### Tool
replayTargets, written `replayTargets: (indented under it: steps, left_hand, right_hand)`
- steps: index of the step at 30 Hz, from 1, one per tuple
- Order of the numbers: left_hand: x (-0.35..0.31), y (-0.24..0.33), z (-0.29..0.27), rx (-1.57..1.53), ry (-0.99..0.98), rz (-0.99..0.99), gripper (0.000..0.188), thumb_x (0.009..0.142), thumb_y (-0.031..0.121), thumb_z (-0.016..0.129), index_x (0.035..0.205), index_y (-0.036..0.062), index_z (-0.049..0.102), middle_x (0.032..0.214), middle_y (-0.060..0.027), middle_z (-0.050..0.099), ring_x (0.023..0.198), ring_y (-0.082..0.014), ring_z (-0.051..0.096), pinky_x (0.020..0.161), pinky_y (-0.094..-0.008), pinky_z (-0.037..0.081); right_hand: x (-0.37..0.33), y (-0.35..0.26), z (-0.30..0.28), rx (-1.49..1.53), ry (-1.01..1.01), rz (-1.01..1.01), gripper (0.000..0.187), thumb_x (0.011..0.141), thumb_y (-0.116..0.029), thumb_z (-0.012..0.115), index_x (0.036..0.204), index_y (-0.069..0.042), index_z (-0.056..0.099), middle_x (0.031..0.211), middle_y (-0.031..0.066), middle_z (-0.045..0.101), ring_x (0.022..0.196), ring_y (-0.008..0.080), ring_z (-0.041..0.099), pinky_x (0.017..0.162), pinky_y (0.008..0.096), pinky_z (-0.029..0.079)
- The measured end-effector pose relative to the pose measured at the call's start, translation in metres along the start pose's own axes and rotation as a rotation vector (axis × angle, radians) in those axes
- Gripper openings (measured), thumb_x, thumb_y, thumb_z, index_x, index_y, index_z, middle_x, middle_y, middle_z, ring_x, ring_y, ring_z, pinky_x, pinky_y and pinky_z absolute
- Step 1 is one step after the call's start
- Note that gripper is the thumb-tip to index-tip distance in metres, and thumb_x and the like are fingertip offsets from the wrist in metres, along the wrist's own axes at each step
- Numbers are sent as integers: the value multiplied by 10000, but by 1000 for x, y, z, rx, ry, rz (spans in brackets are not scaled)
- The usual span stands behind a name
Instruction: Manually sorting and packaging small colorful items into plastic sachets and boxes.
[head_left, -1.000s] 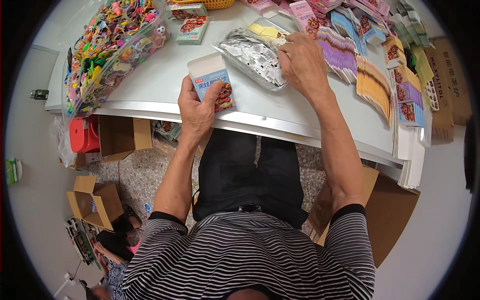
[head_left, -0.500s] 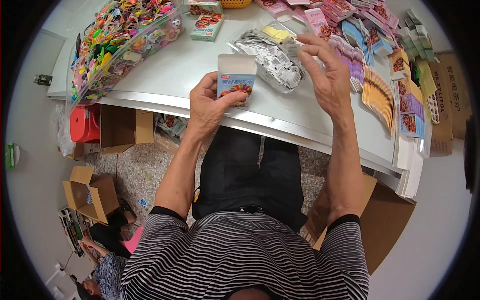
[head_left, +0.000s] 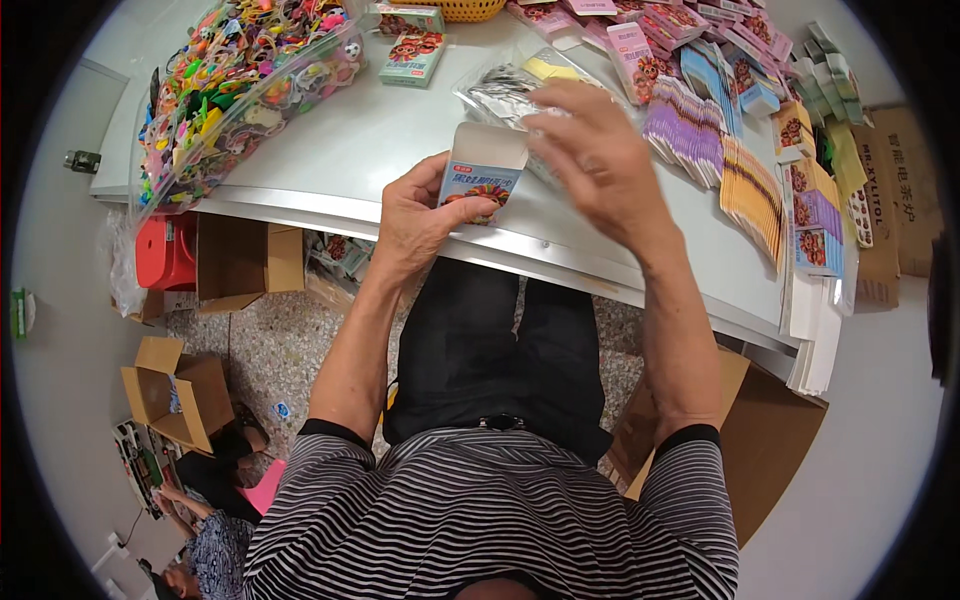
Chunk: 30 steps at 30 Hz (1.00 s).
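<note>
Left hand (head_left: 420,215) grips the small open-topped printed cardboard box (head_left: 482,178) upright above the grey worktop (head_left: 380,150); right hand (head_left: 600,165), fingers loosely spread, hovers over its mouth. Keep the box steady, opening facing up.

Bare worktop (head_left: 330,160) strip open left of left hand (head_left: 420,215), up to the toy bag (head_left: 240,80). Right hand (head_left: 600,165) hovers over the foil bag (head_left: 505,90). Stacked flat cartons (head_left: 740,150) crowd the right side; small green box (head_left: 412,57) behind.
</note>
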<state>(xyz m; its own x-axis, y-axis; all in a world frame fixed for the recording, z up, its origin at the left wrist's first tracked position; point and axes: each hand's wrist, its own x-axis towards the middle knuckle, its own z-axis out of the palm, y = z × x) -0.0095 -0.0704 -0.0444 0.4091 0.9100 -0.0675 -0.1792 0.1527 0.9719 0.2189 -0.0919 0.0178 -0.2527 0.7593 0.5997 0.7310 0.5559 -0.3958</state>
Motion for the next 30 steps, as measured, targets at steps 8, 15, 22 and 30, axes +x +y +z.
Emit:
replayTargets:
  steps: [8, 15, 22, 30]
  left_hand:
    - [11, 1, 3, 7, -5, -25, 510, 787, -25, 810, 1258, -46, 613, 1041, -116, 734, 913, -153, 701, 833, -291, 587]
    - [14, 3, 2, 8, 5, -8, 508, 788, -24, 812, 1255, -46, 611, 1061, -128, 727, 921, -163, 702, 830, -293, 594]
    - [15, 2, -4, -5, -19, 3, 505, 793, -26, 807, 1254, -51, 603, 1066, -138, 723, 932, -173, 702, 839, -308, 603]
    - [12, -1, -8, 3, -8, 19, 522, 798, -20, 808, 1271, -58, 590, 1067, -142, 723, 926, -178, 706, 838, -310, 605]
  right_hand:
    - [18, 104, -38, -220, -6, 371, 228, 938, -149, 638, 1117, -26, 706, 1092, 165, 705, 997, 311, 678, 926, 378, 510]
    - [56, 140, 11, -430, -424, 279, 309, 917, -210, 611, 1157, -28, 684, 1099, 205, 692, 1045, 387, 653, 934, 466, 495]
    - [62, 142, 25, -456, -425, 358, 275, 861, -208, 661, 1048, -6, 673, 991, 200, 708, 952, 389, 674, 833, 479, 526]
    - [56, 136, 24, -235, -295, 463, 241, 848, -199, 701, 969, 10, 683, 811, 152, 697, 736, 279, 655, 692, 384, 519]
